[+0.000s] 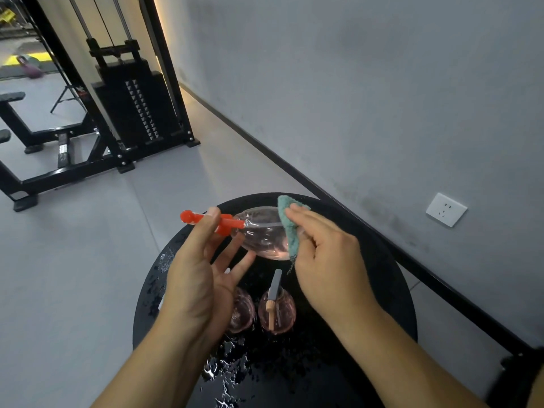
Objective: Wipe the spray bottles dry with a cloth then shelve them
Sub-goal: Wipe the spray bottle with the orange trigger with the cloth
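Grey wall [353,83]; grey floor [73,245]; weight machine [129,104]

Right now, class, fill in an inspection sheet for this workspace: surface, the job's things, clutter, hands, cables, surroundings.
Surface: round black table, wet, with water drops near its front.
Job's things: red-nozzled spray bottle held on its side above the table; teal cloth pressed to it; grey-nozzled bottle and a third bottle stand on the table.
Clutter: nothing seen.
Hands: left hand pinches the red nozzle; right hand holds the cloth.
Cables: nothing seen on the table.
Surroundings: grey wall, wall socket, weight-stack machine; no shelf in view.
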Tool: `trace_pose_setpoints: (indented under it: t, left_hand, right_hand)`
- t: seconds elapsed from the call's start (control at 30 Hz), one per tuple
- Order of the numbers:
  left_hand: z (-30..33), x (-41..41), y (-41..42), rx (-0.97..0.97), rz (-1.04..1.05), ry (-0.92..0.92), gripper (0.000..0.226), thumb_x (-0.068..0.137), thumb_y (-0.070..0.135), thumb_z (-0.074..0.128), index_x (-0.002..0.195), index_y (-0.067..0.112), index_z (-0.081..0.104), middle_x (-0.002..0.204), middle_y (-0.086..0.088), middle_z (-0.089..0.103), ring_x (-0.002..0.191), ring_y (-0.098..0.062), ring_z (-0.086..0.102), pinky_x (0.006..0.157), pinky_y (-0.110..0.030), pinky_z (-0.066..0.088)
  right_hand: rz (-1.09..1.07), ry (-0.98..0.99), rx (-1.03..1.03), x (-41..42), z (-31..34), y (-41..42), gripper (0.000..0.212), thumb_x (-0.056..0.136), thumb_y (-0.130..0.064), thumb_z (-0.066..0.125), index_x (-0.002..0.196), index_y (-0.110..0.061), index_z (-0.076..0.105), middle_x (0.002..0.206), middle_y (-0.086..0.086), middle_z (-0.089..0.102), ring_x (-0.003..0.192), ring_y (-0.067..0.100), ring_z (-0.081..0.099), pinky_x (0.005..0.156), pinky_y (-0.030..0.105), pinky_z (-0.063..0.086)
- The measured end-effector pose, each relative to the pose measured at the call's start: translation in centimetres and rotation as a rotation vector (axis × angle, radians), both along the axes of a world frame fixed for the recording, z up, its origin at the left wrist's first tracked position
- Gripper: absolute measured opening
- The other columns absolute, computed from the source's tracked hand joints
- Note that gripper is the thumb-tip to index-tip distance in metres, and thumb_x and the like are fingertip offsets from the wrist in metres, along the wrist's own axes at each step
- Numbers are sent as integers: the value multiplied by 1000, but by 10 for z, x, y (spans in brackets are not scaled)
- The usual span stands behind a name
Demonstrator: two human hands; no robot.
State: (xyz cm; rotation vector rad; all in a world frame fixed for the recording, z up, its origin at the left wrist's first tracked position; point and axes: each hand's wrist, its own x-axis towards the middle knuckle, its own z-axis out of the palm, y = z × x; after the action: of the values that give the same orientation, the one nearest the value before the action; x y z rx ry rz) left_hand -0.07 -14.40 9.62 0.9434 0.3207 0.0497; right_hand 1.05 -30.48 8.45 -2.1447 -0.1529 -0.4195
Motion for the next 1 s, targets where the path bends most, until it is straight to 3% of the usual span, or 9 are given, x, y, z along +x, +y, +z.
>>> trace_pose_setpoints:
  t: [0.1, 0.23, 0.37, 0.57, 0.67, 0.77, 1.0]
  left_hand:
    - [-1, 0, -1, -1, 8, -10, 18, 97, 36, 69, 92, 19, 71, 125, -11, 76, 121, -29, 73, 101, -51, 58]
    - [-3, -1, -3, -7, -5, 7, 16, 94, 35, 71, 92, 19, 72, 116, -10, 75, 123, -32, 71, 103, -53, 57]
    - [-1, 0, 2, 1, -5, 1, 16, 97, 33, 68, 97, 17, 70, 128, -16, 74, 124, -32, 71, 100, -52, 60]
    - [-5, -1, -3, 7, -33, 8, 15, 96, 34, 68, 96, 19, 71, 115, -9, 73, 127, -36, 68, 98, -50, 59]
    - [-3, 0, -1, 7, -27, 13, 15, 97, 32, 68, 91, 19, 71, 113, -9, 73, 126, -35, 69, 98, -50, 60]
    - [0, 0, 0, 7, -10, -3, 16, 98, 32, 67, 91, 19, 70, 116, -10, 73, 124, -34, 71, 100, -52, 60]
    - [-3, -1, -3, 0, -22, 18, 16, 94, 33, 69, 99, 18, 68, 117, -12, 72, 126, -36, 69, 105, -54, 57]
  right_hand:
    - [-36, 27, 57, -1, 0, -1, 43, 101, -4, 50, 138, -23, 59, 142, -12, 56, 128, -4, 48, 100, 10, 44]
    - [74, 10, -38, -6, 1, 6, 45, 101, -4, 50, 140, -25, 57, 144, -15, 53, 134, -7, 42, 106, 12, 39]
    - [-28, 16, 49, 1, 0, -3, 41, 101, -5, 50, 137, -23, 60, 140, -14, 57, 126, -7, 48, 100, 12, 45]
    - [97, 11, -60, -6, 0, 9, 45, 101, -3, 50, 139, -25, 58, 144, -17, 52, 135, -9, 40, 108, 10, 35]
    - [63, 11, -33, -2, 1, 3, 43, 101, -4, 51, 138, -25, 59, 143, -16, 54, 131, -9, 43, 104, 7, 37]
    - [-20, 16, 43, 2, 0, -3, 41, 102, -6, 51, 137, -25, 60, 141, -14, 56, 127, -6, 48, 99, 12, 45]
    - [95, -14, -49, -5, -2, 7, 44, 101, -3, 51, 138, -26, 60, 143, -17, 53, 135, -11, 39, 109, 13, 37]
